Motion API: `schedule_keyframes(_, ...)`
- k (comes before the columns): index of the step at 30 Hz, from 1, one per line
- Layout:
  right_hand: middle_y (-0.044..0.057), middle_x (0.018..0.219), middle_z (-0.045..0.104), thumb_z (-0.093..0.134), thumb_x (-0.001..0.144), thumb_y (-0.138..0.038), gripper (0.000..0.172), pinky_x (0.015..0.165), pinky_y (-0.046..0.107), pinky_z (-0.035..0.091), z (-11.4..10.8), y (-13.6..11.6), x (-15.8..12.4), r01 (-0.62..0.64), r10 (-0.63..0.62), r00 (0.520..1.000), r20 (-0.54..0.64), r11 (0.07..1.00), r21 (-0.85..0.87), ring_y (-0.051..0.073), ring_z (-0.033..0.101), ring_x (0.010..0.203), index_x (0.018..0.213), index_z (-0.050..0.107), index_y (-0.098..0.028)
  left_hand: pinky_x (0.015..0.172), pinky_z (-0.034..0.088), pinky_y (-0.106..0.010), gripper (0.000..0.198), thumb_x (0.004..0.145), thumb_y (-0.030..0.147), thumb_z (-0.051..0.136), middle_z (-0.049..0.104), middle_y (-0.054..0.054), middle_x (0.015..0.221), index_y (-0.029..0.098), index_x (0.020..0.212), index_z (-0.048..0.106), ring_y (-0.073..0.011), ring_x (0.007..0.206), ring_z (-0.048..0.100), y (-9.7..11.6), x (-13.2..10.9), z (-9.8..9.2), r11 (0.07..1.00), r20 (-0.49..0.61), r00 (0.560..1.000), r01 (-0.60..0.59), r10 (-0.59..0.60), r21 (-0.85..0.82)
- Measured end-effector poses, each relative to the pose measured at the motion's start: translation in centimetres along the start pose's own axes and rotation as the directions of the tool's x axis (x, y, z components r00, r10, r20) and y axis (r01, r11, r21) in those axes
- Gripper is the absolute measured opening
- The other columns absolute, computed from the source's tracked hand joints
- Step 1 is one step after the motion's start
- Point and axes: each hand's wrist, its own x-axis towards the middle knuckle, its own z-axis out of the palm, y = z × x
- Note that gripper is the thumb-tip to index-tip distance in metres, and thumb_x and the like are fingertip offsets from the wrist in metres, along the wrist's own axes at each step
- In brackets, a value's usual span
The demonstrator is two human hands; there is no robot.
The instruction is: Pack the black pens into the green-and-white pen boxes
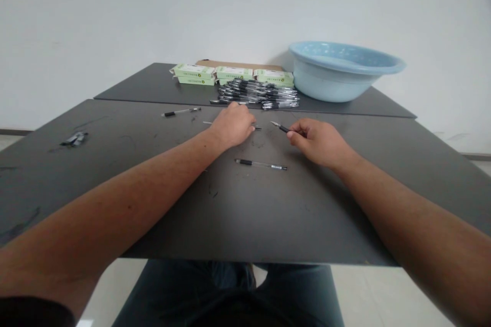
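Right hand [316, 143]: slim black-and-silver plastic pen [284, 128] pinched; left hand [233, 125]: hold hidden.
Likely light, stiff; best held mid-barrel.

The nearest pen [261, 164] has a clear, shiny plastic barrel [264, 165] and a dull black grip [246, 162] that looks rubbery. The tabletop [268, 219] is matt and smudged, the basin [333, 83] smooth, glossy plastic, the stacked boxes [196, 82] thin smooth card, the trousers [303, 296] denim cloth.
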Motion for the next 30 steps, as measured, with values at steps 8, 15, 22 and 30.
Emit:
schedule_keyframes(8,0.004,0.083,0.079,0.063,0.096,-0.039,0.022,0.069,0.032,0.043,-0.1,-0.3,-0.3,0.056,-0.055,0.998,-0.014,0.998,0.034,0.021,0.069,0.075,0.097,0.078,-0.022,0.095,0.052,-0.040,0.023,0.102,0.027,0.062,0.079,-0.013,0.110,0.017,0.115,0.077,-0.0295,0.110,0.068,0.4,-1.8,-1.9,1.000,-0.055,0.998,0.017,-0.016,0.007)
schedule_keyframes(15,0.004,0.090,0.080,0.064,0.098,-0.034,0.020,0.074,0.032,0.046,-0.4,-1.4,-1.2,0.218,-0.220,0.976,0.010,0.972,0.082,0.020,0.070,0.079,0.102,0.079,-0.022,0.086,0.054,-0.034,0.024,0.102,0.030,0.061,0.082,-0.009,0.106,0.017,0.118,0.073,-0.0237,0.097,0.076,2.3,-7.0,-4.8,0.976,-0.032,0.996,0.072,-0.081,-0.207)
schedule_keyframes(22,0.005,0.093,0.081,0.065,0.099,-0.031,0.017,0.077,0.031,0.047,-0.1,-2.0,-1.5,0.278,-0.281,0.958,0.050,0.959,0.064,0.020,0.072,0.084,0.103,0.080,-0.022,0.083,0.054,-0.033,0.021,0.100,0.028,0.063,0.082,-0.008,0.103,0.018,0.115,0.074,-0.0224,0.093,0.076,3.6,-8.3,-5.2,0.964,-0.042,0.997,0.055,-0.068,-0.259)
schedule_keyframes(30,0.005,0.092,0.081,0.066,0.099,-0.031,0.016,0.078,0.031,0.048,0.1,-2.1,-1.7,0.323,-0.327,0.943,0.061,0.944,0.061,0.021,0.072,0.084,0.103,0.080,-0.022,0.091,0.053,-0.037,0.019,0.100,0.026,0.063,0.079,-0.009,0.103,0.018,0.113,0.074,-0.0258,0.099,0.073,4.3,-8.3,-4.7,0.979,-0.017,1.000,-0.006,0.002,-0.204)
